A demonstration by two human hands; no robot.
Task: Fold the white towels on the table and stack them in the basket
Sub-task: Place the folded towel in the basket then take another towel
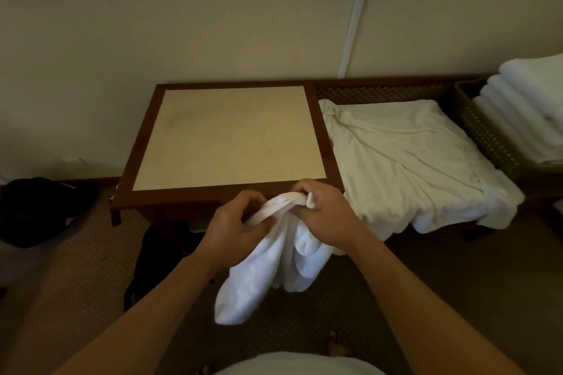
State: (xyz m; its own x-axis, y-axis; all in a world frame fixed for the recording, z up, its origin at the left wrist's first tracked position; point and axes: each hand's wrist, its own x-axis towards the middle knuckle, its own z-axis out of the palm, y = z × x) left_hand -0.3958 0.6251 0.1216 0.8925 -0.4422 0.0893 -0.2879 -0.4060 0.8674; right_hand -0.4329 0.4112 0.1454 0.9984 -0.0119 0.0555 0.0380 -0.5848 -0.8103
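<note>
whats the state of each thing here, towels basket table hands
held towel: unfolded, bunched, hanging below both hands in front of the table
left hand: gripping the held towel's top edge
right hand: gripping the same edge
loose towels: crumpled, unfolded, spread right of the table
basket: upright, holding towels
folded towels: stacked in the basket
table: top bare

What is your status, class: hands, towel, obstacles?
Left hand and right hand grip white towel, unfolded, hanging. Table bare. Nothing blocking.
</note>
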